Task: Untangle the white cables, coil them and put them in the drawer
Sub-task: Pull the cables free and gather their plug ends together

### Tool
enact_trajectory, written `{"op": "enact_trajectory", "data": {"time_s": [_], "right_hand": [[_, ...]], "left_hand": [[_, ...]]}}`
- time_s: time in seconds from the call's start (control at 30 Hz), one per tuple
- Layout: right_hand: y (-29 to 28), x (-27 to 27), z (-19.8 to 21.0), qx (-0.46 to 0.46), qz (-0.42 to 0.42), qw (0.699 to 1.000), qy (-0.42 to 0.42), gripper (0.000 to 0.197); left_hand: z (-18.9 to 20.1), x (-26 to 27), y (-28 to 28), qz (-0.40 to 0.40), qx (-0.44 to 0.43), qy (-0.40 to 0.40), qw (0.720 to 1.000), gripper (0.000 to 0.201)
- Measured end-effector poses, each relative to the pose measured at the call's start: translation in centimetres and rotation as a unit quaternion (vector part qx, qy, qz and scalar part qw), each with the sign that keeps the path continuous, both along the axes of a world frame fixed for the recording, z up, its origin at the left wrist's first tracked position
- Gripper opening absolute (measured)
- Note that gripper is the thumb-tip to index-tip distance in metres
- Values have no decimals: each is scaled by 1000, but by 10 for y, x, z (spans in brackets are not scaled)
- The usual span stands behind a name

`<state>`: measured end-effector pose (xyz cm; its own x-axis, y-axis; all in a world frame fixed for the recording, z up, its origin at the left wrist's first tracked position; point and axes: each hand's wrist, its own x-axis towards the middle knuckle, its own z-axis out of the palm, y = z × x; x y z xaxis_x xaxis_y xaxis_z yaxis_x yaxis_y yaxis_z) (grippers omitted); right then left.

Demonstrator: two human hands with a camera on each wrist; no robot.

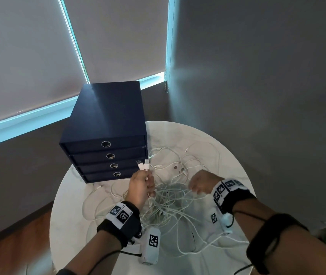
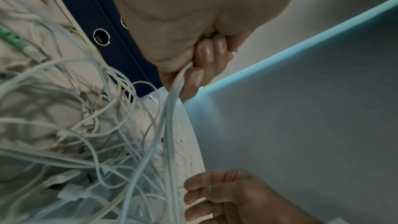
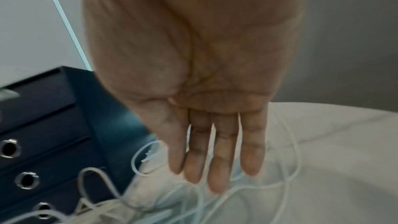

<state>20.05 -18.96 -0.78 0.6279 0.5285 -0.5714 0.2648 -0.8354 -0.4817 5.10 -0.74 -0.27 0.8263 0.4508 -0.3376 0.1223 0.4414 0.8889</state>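
A tangle of white cables (image 1: 170, 201) lies on the round white table (image 1: 178, 132). My left hand (image 1: 147, 185) grips a bundle of several cable ends, whose USB plugs (image 1: 143, 165) stick up above the fist. In the left wrist view its fingers (image 2: 204, 57) curl round the strands (image 2: 172, 108), which run down into the heap (image 2: 75, 125). My right hand (image 1: 197, 186) hovers over the right of the tangle. The right wrist view shows that hand (image 3: 215, 178) with fingers straight, holding nothing, over loose cables (image 3: 193, 198). The navy drawer unit (image 1: 106, 124) stands at the table's back left, all drawers shut.
The drawer unit has ring pulls (image 1: 106, 144) facing me. Loose cable ends spread toward the table's far right (image 1: 203, 147) and front (image 1: 193, 253). Wooden floor (image 1: 9, 245) lies below the table's left edge. Grey walls and window blinds stand behind.
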Motion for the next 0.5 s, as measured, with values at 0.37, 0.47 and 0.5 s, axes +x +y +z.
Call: {"op": "enact_trajectory", "data": {"time_s": [0.37, 0.47, 0.5], "right_hand": [[-13, 18, -72, -202, 92, 951, -217, 40], [-13, 13, -76, -215, 103, 932, -272, 32], [-11, 13, -73, -213, 109, 927, -288, 29]], "left_hand": [[7, -4, -7, -22, 27, 43, 998, 31], [7, -5, -7, -19, 12, 54, 998, 31], [7, -4, -7, -17, 8, 59, 998, 31]]}}
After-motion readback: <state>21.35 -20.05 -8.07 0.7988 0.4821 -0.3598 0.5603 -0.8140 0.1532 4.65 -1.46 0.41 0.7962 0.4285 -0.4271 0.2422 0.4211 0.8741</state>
